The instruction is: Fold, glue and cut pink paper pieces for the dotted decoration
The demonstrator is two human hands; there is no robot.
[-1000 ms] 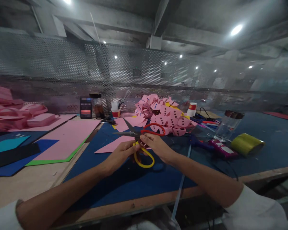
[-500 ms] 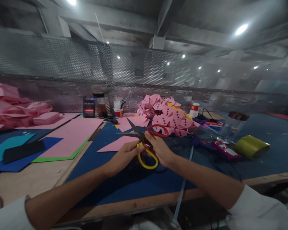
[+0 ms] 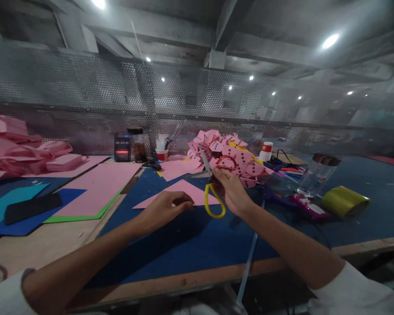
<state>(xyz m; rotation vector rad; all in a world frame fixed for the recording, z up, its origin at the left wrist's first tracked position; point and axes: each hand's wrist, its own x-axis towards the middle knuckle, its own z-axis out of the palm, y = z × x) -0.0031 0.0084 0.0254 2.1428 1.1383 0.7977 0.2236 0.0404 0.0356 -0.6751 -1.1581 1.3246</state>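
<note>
Scissors (image 3: 214, 202) with one red and one yellow handle are in my right hand (image 3: 232, 187), held near the pivot. Their blades stand apart and point away to the left, and the yellow loop hangs free below. My left hand (image 3: 167, 206) is open and holds nothing, its fingers loosely bent and the thumb apart from them. It hovers at the near edge of a pink paper triangle (image 3: 181, 189), which lies on the dark blue work mat (image 3: 170, 253). The hand hides part of the triangle.
Behind the scissors rises a pile of folded pink paper with dark diamond marks (image 3: 241, 159). At left lie pink sheets (image 3: 108, 179) and a black strip (image 3: 33, 207). To the right are a clear jar (image 3: 317, 177), a magenta device (image 3: 310, 206) and a yellow-green roll (image 3: 344, 202).
My left hand has let go of the yellow handle and dropped slightly to the left. My right hand has carried the scissors to the right, their blades now pointing further away from me.
</note>
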